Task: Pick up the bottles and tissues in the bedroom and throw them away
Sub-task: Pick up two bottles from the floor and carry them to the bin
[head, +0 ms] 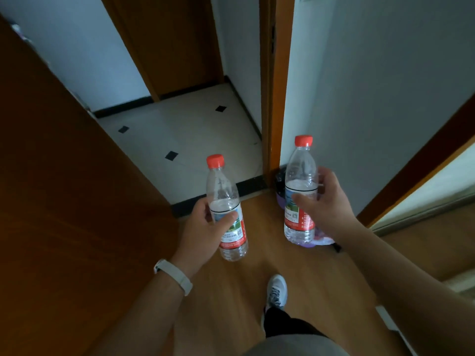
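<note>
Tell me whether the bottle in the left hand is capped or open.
Capped: the red cap sits on the neck of the left bottle.

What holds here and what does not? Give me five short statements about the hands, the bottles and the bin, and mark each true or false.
1. The left hand holds the left bottle, and the right hand holds the right bottle. True.
2. Both bottles have blue caps. False: the caps are red.
3. A white band sits on the left wrist. True.
4. The right bottle lies on the floor. False: it is held upright, off the floor.
5. A purple bin stands by the door frame. True.
</note>
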A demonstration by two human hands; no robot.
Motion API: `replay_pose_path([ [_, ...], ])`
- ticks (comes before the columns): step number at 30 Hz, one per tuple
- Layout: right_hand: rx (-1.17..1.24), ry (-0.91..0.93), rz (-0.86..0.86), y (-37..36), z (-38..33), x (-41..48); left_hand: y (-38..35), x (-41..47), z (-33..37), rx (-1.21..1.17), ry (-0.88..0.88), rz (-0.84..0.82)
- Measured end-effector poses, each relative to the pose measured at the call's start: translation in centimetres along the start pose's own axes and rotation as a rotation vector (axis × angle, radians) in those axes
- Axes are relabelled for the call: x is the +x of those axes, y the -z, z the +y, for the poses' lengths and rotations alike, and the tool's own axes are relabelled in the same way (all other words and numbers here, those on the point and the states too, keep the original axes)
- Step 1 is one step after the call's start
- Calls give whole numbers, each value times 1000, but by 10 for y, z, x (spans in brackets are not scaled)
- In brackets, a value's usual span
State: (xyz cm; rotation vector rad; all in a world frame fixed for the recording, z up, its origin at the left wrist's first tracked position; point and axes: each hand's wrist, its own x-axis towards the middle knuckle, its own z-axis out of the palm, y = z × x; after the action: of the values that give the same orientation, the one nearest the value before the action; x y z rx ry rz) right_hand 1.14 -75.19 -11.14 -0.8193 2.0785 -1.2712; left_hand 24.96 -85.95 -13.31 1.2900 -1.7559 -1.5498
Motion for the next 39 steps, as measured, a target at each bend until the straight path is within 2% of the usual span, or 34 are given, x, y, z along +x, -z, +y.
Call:
replay_pose_path([
  [4, 67, -50, 35, 8, 3, 57, -11, 65, 19, 74, 36, -57],
  [9, 101, -90, 80, 30, 4, 123, -40, 139, 57, 79, -24, -89],
  [15, 85, -141, 158, 49, 13, 162, -69, 199, 70, 120, -4, -189],
  [22, 101, -296, 282, 57, 43, 201, -102, 283, 68, 172, -7, -313],
  [33, 80, -501, 428, 12, 48, 299, -136, 446, 66, 234, -48, -600],
  [39, 55, -619, 490, -28, 69, 364, -153, 543, 33, 289, -2, -758],
])
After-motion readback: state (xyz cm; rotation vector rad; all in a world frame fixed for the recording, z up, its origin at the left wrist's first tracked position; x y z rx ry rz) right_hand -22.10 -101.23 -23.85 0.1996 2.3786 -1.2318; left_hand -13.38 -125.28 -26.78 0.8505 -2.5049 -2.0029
